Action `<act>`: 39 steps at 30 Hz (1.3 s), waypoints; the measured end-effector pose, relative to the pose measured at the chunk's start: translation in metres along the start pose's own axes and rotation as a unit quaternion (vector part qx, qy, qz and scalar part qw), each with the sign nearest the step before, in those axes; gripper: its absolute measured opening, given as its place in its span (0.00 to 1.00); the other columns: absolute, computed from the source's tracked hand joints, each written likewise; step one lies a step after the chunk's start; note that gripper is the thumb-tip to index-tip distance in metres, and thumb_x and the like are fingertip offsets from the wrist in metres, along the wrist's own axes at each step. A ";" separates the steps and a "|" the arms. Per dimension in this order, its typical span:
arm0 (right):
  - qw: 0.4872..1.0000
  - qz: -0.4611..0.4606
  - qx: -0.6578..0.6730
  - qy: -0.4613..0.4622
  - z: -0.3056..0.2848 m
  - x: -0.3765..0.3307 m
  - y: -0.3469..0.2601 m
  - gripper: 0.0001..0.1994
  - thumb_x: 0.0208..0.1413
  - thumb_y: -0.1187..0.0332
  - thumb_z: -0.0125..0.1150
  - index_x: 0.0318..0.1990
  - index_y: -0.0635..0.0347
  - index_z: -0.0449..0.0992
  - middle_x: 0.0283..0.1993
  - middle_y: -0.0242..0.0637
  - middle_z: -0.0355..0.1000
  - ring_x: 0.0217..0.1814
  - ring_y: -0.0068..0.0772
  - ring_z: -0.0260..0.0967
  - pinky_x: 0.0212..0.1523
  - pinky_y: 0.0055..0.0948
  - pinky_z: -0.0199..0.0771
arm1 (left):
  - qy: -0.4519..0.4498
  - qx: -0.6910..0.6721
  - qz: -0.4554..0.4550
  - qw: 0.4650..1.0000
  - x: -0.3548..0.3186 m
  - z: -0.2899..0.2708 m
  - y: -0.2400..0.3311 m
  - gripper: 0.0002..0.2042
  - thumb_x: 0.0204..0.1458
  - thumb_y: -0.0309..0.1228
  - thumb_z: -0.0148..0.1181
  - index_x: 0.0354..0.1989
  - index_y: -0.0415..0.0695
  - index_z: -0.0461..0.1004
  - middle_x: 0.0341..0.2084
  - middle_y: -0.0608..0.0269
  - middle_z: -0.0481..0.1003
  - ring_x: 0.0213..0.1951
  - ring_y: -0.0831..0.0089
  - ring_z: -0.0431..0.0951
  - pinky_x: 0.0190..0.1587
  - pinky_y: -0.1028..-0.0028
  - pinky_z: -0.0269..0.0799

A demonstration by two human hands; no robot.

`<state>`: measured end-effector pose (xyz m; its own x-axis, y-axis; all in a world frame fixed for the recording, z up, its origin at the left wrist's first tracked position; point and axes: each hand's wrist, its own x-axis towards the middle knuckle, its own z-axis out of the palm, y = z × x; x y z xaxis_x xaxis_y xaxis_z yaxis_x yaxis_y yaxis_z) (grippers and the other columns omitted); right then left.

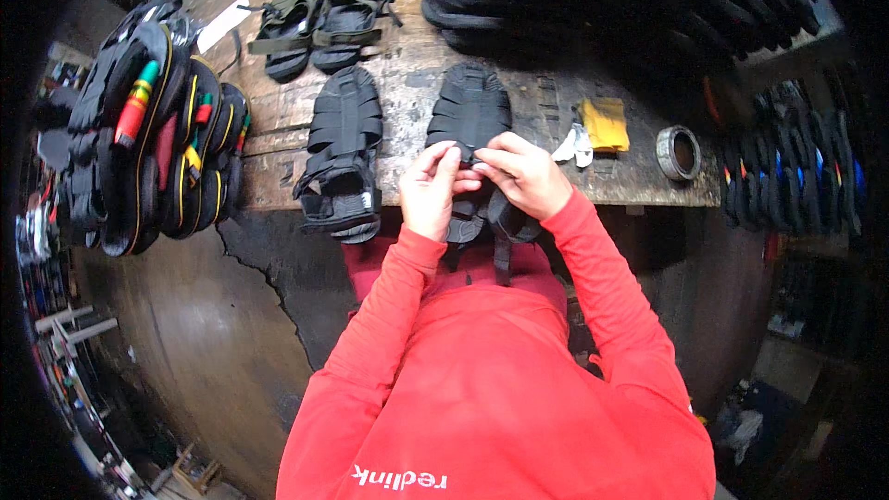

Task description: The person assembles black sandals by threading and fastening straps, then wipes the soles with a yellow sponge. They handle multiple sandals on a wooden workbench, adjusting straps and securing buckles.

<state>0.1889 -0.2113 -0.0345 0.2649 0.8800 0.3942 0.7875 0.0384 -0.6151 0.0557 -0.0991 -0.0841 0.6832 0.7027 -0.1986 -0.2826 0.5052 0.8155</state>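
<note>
Both hands met over a black sandal at the near edge of the wooden counter; the left hand and the right hand each had fingers pinched on its strap near the heel, which overhung the edge. A second black sandal lay just to its left, apart from it; an olive pair sat farther back, a yellow cloth and a metal ring to the right, and stacked soles at the counter's left end.
</note>
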 end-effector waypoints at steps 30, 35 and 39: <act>0.942 0.157 -0.234 -0.181 -0.043 0.026 -0.005 0.11 0.53 0.59 0.68 0.38 0.56 0.82 0.42 0.37 0.79 0.42 0.44 0.79 0.42 0.38 0.79 | -0.059 0.856 0.303 0.415 0.001 -0.016 0.143 0.09 0.46 0.28 0.66 0.36 0.45 0.77 0.36 0.61 0.80 0.36 0.61 0.77 0.39 0.65 0.75; 0.996 -0.063 -0.027 -0.056 -0.022 0.041 -0.018 0.29 0.46 0.60 0.75 0.57 0.58 0.76 0.59 0.43 0.73 0.56 0.47 0.75 0.54 0.35 0.77 | -0.107 0.787 0.383 0.471 -0.024 -0.022 0.138 0.09 0.45 0.26 0.68 0.36 0.42 0.77 0.36 0.60 0.79 0.35 0.60 0.76 0.39 0.65 0.74; 0.953 0.118 0.270 -0.068 0.013 0.063 -0.009 0.11 0.58 0.69 0.64 0.46 0.63 0.81 0.40 0.38 0.81 0.45 0.28 0.78 0.51 0.30 0.76 | -0.018 0.639 0.459 0.617 -0.043 -0.006 0.097 0.18 0.47 0.28 0.70 0.47 0.40 0.77 0.42 0.48 0.77 0.44 0.50 0.77 0.46 0.60 0.74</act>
<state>0.1915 -0.1506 -0.0131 0.2951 0.9463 0.1321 0.3038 0.0381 -0.9520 -0.0045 -0.0773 0.0003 0.6515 0.3756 0.6592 0.1843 -0.9212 0.3427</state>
